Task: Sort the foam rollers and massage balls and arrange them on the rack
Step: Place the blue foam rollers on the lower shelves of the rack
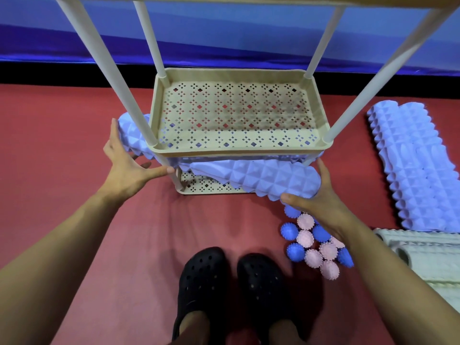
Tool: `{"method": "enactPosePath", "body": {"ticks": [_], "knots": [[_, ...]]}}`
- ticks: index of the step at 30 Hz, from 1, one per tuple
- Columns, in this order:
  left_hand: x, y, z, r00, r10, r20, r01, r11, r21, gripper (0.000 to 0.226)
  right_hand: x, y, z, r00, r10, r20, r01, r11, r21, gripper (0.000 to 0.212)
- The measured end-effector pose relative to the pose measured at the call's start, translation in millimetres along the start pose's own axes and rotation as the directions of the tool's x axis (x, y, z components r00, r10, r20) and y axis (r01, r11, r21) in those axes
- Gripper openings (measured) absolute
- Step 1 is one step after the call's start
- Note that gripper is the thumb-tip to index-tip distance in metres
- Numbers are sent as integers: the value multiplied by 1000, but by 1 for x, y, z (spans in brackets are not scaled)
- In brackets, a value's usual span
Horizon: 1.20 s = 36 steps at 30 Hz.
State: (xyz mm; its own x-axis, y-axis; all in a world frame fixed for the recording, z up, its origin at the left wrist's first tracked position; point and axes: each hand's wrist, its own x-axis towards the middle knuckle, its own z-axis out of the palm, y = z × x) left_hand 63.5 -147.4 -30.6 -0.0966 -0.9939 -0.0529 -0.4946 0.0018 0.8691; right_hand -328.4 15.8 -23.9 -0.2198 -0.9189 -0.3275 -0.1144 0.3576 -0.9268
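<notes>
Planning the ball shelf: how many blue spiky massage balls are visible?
5 blue balls on the floor under the right hand: one by the thumb, two at the left edge, one central, one beside the forearm. More may be hidden.

Head cam only, steep down-forward look.
Worn on my head, close over the rack and floor, my shoes at bottom edge.
</notes>
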Motion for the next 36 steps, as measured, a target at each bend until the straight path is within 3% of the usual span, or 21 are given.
{"method": "enactPosePath", "body": {"ticks": [9, 16, 21, 23, 26, 28, 33, 36], "knots": [[1, -5, -9, 1000, 6, -15, -5, 999, 53, 157, 14, -8, -8, 979, 108, 175, -90, 990, -109, 114], [-3, -4, -13, 999, -11, -44, 14, 998, 68, 155, 20, -6, -2, 986, 143, 91, -126, 977, -173, 113], [-1, -3, -17, 999, -22, -37, 25, 995, 93, 152, 24, -9, 0, 997, 68, 39, -59, 982, -181, 113], [1, -2, -19, 999, -25, -36, 28, 995, 100, 152, 26, -14, 3, 998, 59, 29, -55, 991, -123, 95], [1, 1, -23, 997, -62, -54, 67, 993, 93, 150, 34, -20, 8, 999, -32, -19, 31, 999, -39, 51], [-2, 0, -25, 995, -81, -56, 86, 993, 84, 146, 37, -23, 13, 996, -88, -29, 88, 996, -15, 43], [-14, -1, -18, 994, -99, -53, 103, 991, 85, 142, 38, -16, 18, 994, -100, -45, 103, 992, 66, 82], [-20, -5, -11, 993, -90, -71, 94, 994, 56, 143, 38, -9, 14, 997, -72, -38, 74, 995, 63, 84]]}}
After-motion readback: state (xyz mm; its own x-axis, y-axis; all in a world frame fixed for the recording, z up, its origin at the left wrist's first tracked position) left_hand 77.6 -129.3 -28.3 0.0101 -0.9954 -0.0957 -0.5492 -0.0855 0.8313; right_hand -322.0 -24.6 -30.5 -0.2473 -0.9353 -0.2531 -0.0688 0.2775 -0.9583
